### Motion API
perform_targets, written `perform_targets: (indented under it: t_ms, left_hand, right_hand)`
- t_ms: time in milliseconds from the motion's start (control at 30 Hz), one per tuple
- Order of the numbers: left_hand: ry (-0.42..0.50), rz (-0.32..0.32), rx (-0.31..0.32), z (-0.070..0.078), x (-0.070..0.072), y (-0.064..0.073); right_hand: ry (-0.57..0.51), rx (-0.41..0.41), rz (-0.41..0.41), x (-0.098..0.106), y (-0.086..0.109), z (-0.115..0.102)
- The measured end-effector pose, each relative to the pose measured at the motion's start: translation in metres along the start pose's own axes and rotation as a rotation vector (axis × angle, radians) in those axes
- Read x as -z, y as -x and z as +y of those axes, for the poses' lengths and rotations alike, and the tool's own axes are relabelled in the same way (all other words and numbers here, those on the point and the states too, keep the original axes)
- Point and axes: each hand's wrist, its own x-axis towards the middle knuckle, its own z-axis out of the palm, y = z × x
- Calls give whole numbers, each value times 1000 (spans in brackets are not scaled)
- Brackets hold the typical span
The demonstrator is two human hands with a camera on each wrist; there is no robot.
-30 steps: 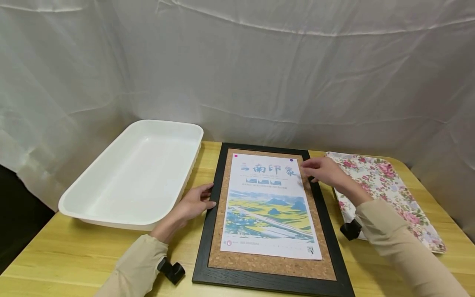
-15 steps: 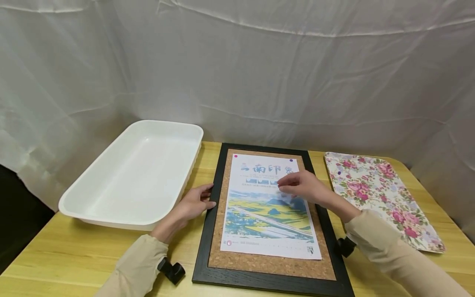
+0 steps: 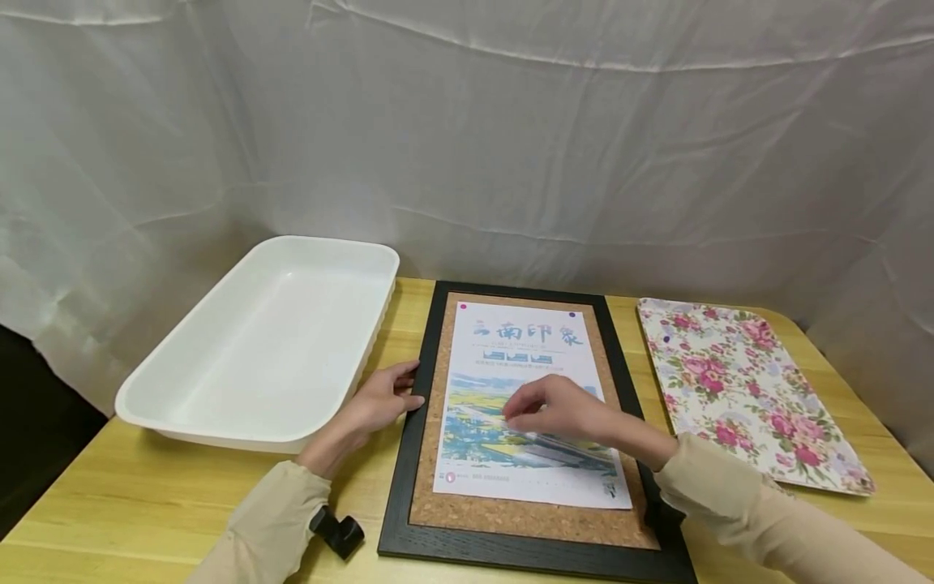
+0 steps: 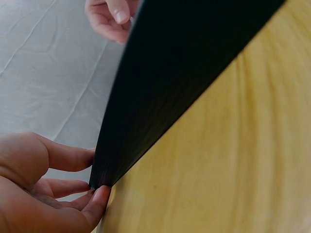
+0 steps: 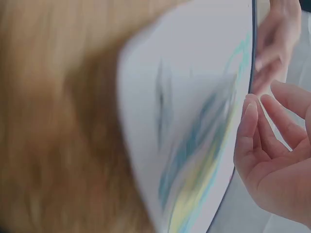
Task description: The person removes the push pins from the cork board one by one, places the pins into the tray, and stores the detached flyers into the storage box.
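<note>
A black-framed corkboard (image 3: pixel 525 519) lies on the table with a printed poster (image 3: pixel 525 341) on it. A pink pushpin (image 3: pixel 463 307) sits at the poster's top left corner and a purple pushpin (image 3: pixel 572 315) at its top right. My left hand (image 3: pixel 379 399) grips the left side of the frame, fingertips and thumb at its edge (image 4: pixel 99 179). Over the poster's lower half is my right hand (image 3: pixel 558 410), thumb and fingertips brought together. A pale sliver of a small pushpin (image 4: pixel 131 20) shows at those fingertips; the rest of it is hidden.
At the left stands a large white plastic tub (image 3: pixel 255 349). A floral tray (image 3: pixel 759 389) lies right of the board, with a purple pushpin (image 3: pixel 666 339) on it. Grey cloth (image 3: pixel 467 146) hangs behind the wooden table (image 3: pixel 146 503).
My right hand has moved from the poster's upper right edge down and left across the poster to its lower half. The left hand and the board have stayed in place.
</note>
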Motion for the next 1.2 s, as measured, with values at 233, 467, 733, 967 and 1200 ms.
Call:
perform_targets:
  t_ms: [233,467,733,967,1200]
  left_hand:
    - [-4,5,2,-1,0,-2]
    - [-11,2,1,-1,1,-1]
    - [-11,10,7,-2,-1,-1]
    - [-7,6,-1,-1,-1,1]
    - [7,-2,-13,0,1,2]
  right_hand:
    - [-74,13,-102,-26,-5,-15]
    - [-147,-23,-151,-43,-10,-30]
    - [-197,-19,-173,-54,-13,-33]
    - [-174,-14,-173,-56,-15,-36]
    - [-109,35,-180,-60,-20,-36]
